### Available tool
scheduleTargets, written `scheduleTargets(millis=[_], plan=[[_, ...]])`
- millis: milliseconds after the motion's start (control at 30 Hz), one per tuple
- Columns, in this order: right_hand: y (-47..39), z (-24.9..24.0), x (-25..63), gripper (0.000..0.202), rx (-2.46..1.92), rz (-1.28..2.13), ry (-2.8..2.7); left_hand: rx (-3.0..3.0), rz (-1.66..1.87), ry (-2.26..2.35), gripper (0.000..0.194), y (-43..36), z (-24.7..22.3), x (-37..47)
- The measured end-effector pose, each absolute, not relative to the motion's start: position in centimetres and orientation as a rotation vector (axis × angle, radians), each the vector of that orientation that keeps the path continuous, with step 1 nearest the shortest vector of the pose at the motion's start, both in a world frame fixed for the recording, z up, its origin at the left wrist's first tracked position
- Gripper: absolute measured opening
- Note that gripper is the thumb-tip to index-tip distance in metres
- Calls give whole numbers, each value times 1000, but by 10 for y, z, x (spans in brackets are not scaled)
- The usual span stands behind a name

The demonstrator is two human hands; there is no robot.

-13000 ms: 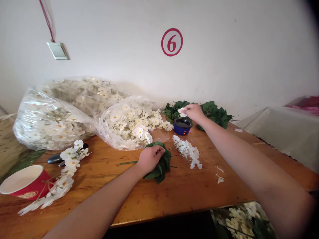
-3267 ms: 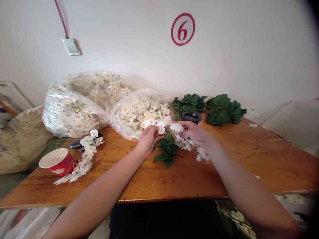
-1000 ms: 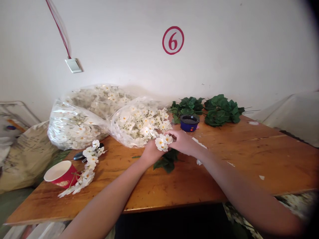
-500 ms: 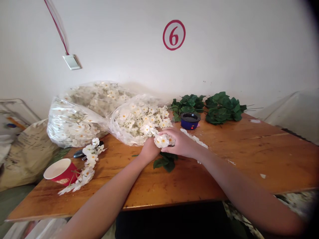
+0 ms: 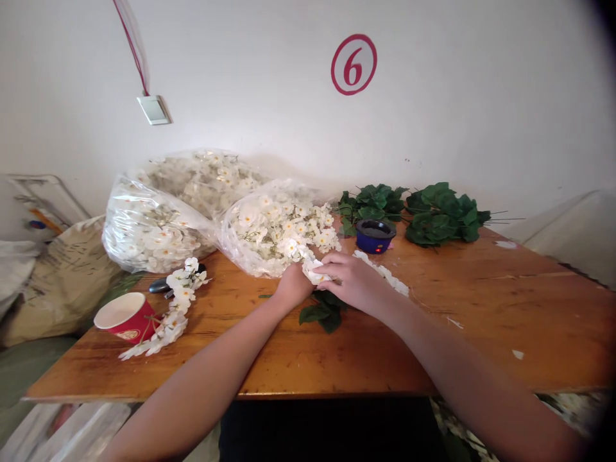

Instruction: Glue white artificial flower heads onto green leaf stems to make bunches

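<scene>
My left hand (image 5: 294, 287) is closed round something at the middle of the table, with a white flower (image 5: 315, 272) just at its right side; the stem is hidden. Over that flower lies my right hand (image 5: 350, 279), its fingers bent and touching the petals. Green leaves (image 5: 323, 313) hang below both hands. Behind them, white flowers (image 5: 283, 224) spill from an open clear bag. A blue pot (image 5: 374, 237) with a red light stands beyond my right hand. A strand of white flowers (image 5: 387, 274) lies partly behind my right wrist.
On the wooden table (image 5: 269, 366), a red paper cup (image 5: 128, 319) lies tilted at the left beside a flower spray (image 5: 179, 305) and a dark tool (image 5: 161, 285). Another full clear bag (image 5: 154, 231) is behind. Bunches of green leaves (image 5: 443, 215) lie at the back right.
The view has shifted, so the table's things appear farther right. My right hand's fingers have come down over the white flower, which they earlier held from its right side.
</scene>
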State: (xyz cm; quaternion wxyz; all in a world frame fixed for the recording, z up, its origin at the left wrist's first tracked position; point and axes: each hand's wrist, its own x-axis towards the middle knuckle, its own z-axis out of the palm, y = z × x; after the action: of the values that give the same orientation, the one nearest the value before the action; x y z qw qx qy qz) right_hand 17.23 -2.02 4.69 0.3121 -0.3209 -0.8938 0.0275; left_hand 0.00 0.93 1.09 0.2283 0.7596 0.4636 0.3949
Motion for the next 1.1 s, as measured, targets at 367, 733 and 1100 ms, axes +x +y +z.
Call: scheduleTargets(millis=[367,733,1100], plan=[[-13,45,169,22,-813,187,-2207,2324,972,1433,19,-1,3,6],[-23,42,167,13,-912,183,-2349,2368,873,1515,15,6,0,4],[-7,33,170,32,-862,171,-2267,2432,683,1741,18,-1,6,10]])
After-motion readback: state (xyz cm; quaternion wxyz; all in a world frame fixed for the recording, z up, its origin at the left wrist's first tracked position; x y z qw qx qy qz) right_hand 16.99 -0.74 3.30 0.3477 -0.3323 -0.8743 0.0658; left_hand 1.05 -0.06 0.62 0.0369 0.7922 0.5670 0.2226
